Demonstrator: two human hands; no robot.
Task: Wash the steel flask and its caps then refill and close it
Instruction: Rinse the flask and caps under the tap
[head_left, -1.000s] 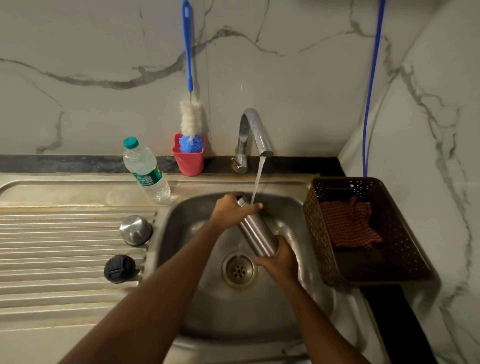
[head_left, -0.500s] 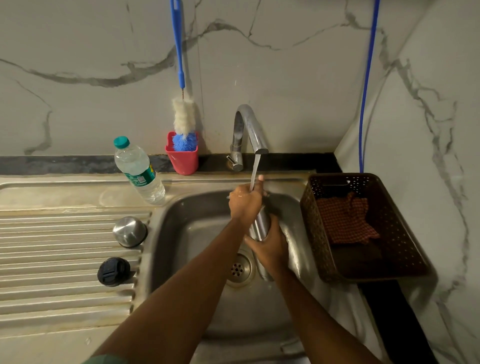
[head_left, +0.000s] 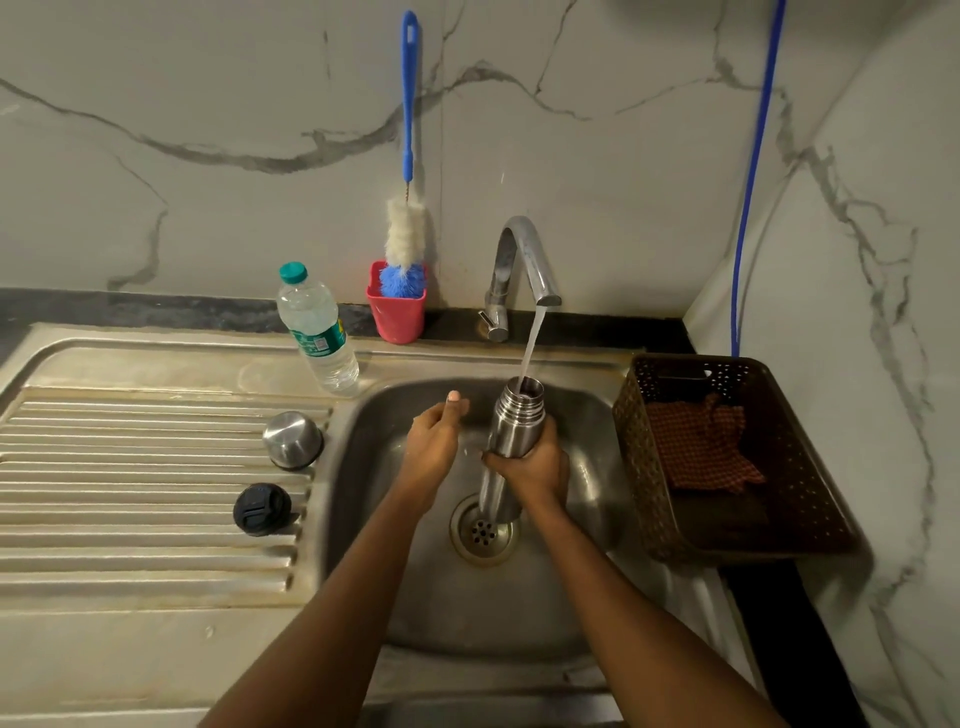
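Counter (head_left: 130, 649) with the sink bowl (head_left: 519, 613) set in its right half. A brown basket (head_left: 631, 452) with a checked cloth (head_left: 701, 447) sits at the right edge. The tap (head_left: 524, 254) at the back edge is running.

Change: a second ago you had the flask (head_left: 511, 426) tilted, with your left grip (head_left: 431, 447) at its mouth and then over it. Now the flask stands near upright in the bowl above the drain (head_left: 483, 530), mouth open, and the stream (head_left: 531, 343) drops straight in. Your right grip (head_left: 535, 465) has moved up from the base and is wrapped round the mid-body. Left grip is off the flask, just beside it, thumb up, holding nothing I can see.

My read: you're taking on rinse water, so this is still the wash phase, not the refill. Both caps are untouched on the drainboard at the bowl's left edge: the steel cap (head_left: 292, 439) behind, the black cap (head_left: 261, 508) in front. The bottle brush (head_left: 407, 228) is parked in its red cup (head_left: 396, 317) at the back edge.

Hidden:
- Left fingers are behind the back of the hand, so I can't tell if that grip is open or closed.
- Water level inside the flask isn't visible.
- Your right grip covers part of the flask's lower body.
- The basket's bottom is too dark to read.
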